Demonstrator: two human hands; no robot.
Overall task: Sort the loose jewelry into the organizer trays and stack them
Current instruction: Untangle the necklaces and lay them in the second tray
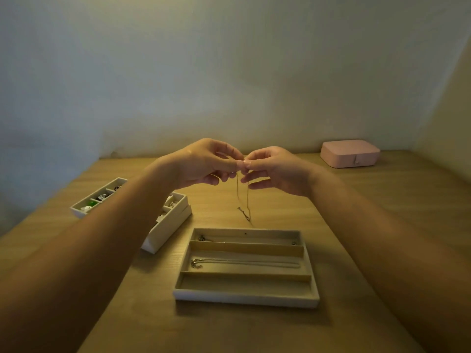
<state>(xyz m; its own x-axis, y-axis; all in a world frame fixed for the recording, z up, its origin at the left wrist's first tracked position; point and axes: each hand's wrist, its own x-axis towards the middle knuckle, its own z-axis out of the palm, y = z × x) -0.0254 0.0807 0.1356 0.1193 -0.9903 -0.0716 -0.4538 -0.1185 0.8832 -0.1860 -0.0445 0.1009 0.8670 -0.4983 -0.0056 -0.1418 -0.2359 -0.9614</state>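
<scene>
A thin gold chain (246, 200) hangs in a loop above the table, its small pendant at the bottom. My left hand (204, 164) and my right hand (275, 170) meet fingertip to fingertip and both pinch the chain's top. Below them lies a cream tray (246, 299) with three long compartments. Its far compartment holds small pieces, its middle one a silver necklace (244, 263), and its near one shows nothing. A second tray (168, 233) with small compartments of rings and earrings sits to the left, partly hidden by my left forearm.
A closed pink jewelry box (349, 153) stands at the back right near the wall. The wooden table (344, 225) runs up to walls behind and on the right.
</scene>
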